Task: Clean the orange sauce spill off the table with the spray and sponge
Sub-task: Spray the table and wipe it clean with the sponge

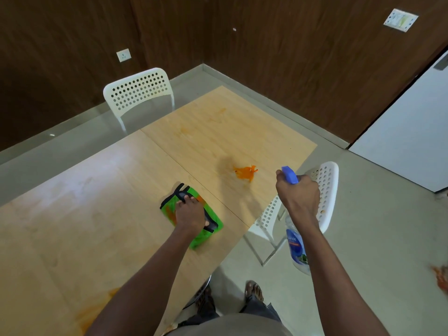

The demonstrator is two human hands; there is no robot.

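My left hand lies on the green sponge, fingers spread flat and pressing it to the table. The sponge is bright green with a black band across its top and a black edge at the far end, and it carries some orange smears. It sits near the seam where the two table boards meet, on the left board.

My right hand grips the neck of the spray bottle, fingers curled around it under the blue trigger head. The bottle is clear with a blue label (the letters are too blurred for me to read), and it hangs in the air past the right edge of the table, its nozzle turned to the spill.

The orange sauce spill is a small, bright blot with ragged edges on the right board, near the table's right edge, between sponge and nozzle. Beside it on the left the wood looks darker. Paler orange streaks show farther away on the same board, and another orange stain lies at the near edge by my left arm.

A white perforated chair stands at the far side, a second chair under my right hand.
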